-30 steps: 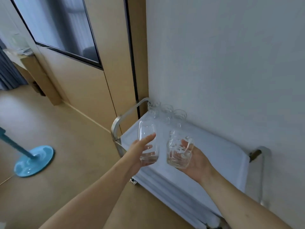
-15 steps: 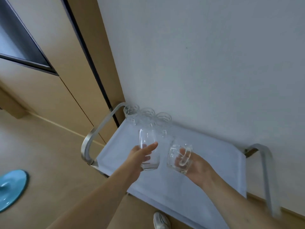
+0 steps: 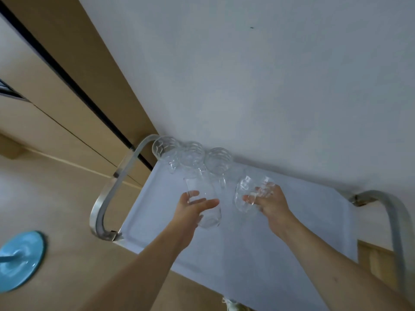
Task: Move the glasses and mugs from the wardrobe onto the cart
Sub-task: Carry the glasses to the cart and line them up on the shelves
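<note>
I see my left hand [image 3: 190, 209] wrapped round a tall clear glass tumbler [image 3: 205, 203] above the white-topped metal cart [image 3: 258, 254]; my right hand [image 3: 270, 204] grips a clear glass mug [image 3: 247, 194] beside it; three clear patterned glasses [image 3: 193, 153] stand at the cart's far edge by the wall.

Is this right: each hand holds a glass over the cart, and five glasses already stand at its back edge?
Not five. The head view shows three glasses standing at the back edge of the cart. The rest holds: the left hand holds a tall glass and the right hand a mug above it.
</note>
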Demonstrator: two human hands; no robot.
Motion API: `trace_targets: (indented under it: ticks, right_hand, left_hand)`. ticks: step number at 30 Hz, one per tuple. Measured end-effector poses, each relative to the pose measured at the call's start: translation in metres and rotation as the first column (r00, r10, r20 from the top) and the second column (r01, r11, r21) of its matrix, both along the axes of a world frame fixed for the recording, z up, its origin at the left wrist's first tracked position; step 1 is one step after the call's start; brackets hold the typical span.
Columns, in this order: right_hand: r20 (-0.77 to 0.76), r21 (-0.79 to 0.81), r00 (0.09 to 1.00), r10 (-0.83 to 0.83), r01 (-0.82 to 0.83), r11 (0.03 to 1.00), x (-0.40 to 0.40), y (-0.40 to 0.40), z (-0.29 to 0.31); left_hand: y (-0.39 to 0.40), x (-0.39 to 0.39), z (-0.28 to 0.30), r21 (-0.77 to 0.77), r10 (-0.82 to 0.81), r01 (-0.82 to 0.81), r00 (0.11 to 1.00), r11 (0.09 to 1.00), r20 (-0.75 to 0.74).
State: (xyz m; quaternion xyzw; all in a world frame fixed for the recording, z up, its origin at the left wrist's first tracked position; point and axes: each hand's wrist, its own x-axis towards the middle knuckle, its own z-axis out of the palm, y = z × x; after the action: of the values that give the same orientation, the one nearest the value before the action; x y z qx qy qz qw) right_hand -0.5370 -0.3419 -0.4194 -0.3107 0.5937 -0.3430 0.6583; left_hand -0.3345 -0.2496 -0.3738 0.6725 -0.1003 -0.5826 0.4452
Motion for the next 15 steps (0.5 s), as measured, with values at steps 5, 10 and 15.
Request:
trace_targets:
  ticks: [5, 10, 15]
  right_hand:
    - [-0.118, -0.120, 0.985, 0.125, -0.139, 0.983, 0.000, -0.023, -0.019]
    - [-0.136, -0.165, 0.986, 0.099, -0.121, 0.979, 0.001, -0.028, -0.035]
    - [-0.135, -0.204, 0.983, 0.127, -0.153, 0.967, -0.002, -0.028, -0.051]
  left_hand:
    - [-0.012, 0.010, -0.016, 0.021, -0.006, 0.006, 1.000, 1.000, 0.010]
    - [-0.019, 0.016, -0.024, 0.022, -0.045, 0.044, 0.998, 0.999, 0.043]
    - [-0.020, 0.019, -0.030, 0.026, -0.082, 0.080, 0.995, 0.996, 0.051]
